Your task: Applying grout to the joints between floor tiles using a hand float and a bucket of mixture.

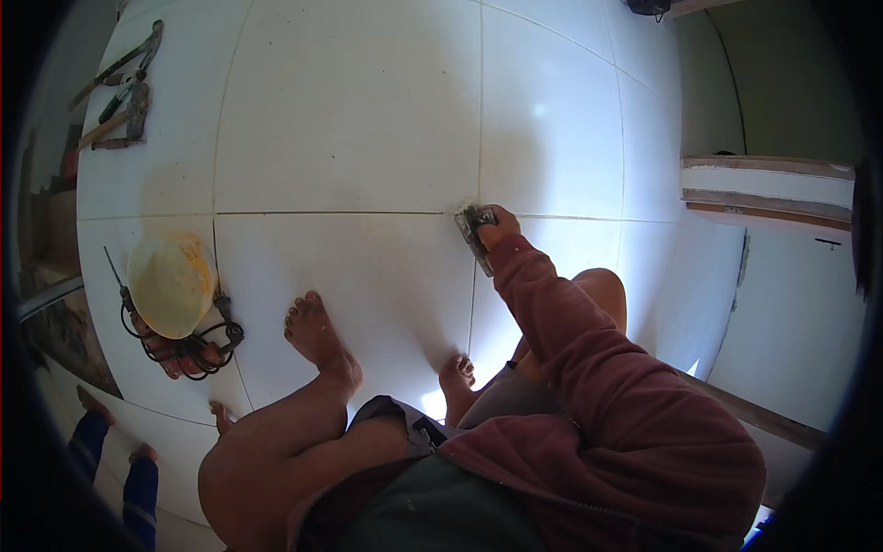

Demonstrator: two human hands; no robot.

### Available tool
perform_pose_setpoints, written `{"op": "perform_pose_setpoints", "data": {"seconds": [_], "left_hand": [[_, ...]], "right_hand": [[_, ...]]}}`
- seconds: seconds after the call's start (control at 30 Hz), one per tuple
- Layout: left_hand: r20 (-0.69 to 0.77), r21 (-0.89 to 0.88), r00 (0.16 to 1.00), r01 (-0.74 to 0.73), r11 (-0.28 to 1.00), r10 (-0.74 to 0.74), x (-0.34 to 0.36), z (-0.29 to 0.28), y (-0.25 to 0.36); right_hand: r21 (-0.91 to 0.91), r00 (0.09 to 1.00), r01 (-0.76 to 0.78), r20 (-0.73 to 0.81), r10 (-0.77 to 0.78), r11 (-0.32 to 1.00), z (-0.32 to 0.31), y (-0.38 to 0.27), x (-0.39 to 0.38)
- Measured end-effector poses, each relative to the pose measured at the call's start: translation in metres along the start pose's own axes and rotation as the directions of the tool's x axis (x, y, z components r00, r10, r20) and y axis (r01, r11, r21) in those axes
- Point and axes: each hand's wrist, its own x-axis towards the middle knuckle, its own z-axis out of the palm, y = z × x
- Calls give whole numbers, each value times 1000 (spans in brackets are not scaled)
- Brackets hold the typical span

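Right hand (pixel 502 226) clamped round a grimy flat tool (pixel 472 241), I have it against the white floor tiles (pixel 349 110) where the joints (pixel 340 213) cross; my left hand is out of view. Pressing with it tilted could scratch the glaze.

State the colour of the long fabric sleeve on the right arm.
Dull maroon; the long fabric sleeve shows best in the head view.

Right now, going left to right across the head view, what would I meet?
Hand tools → pale round container → left foot → right hand holding a dark tool → white, brown-edged ledge.
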Motion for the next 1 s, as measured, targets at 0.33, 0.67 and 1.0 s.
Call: {"op": "perform_pose_setpoints", "data": {"seconds": [0.33, 0.67, 1.0], "left_hand": [[-21, 40, 1000, -8, 999, 9, -14, 23, 13], [47, 44, 998, 36, 998, -38, -6, 8, 9], [44, -48, 997, 61, 997, -59, -6, 5, 6]], "right_hand": [[-590, 893, 431, 168, -418, 683, 19, -37, -19], [-601, 921, 369, 340, -190, 709, 25, -44, -23], [-494, 900, 396, 376, -220, 774, 18, -21, -26]]}}
